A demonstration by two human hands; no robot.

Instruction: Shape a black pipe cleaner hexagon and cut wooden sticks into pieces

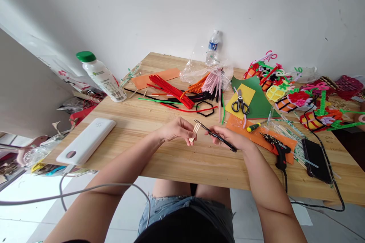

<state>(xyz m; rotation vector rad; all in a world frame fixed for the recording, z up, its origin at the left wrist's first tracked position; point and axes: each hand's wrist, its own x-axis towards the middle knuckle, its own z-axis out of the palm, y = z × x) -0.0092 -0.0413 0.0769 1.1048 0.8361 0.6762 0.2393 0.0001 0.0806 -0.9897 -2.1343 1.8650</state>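
Note:
Several short pale wooden sticks (195, 132) are pinched between the thumb and fingers of my left hand (182, 130), just above the table. In my right hand (225, 136) is a slim dark cutting tool (227, 142) with black handles; whether it is scissors or pliers I cannot tell. Its narrow tip points left and lies close to the upper ends of the sticks. I cannot tell whether tip and sticks touch. Part of the tool is hidden by my right fingers.
Red pipe cleaners (172, 90), pink pipe cleaners (212, 81) and scissors (240, 105) lie beyond my hands. Rightward are a glue gun (281, 153), a screwdriver (253, 127), a phone (318, 161) and pipe-cleaner baskets (288, 102). A power bank (85, 140) and white bottle (102, 78) are left.

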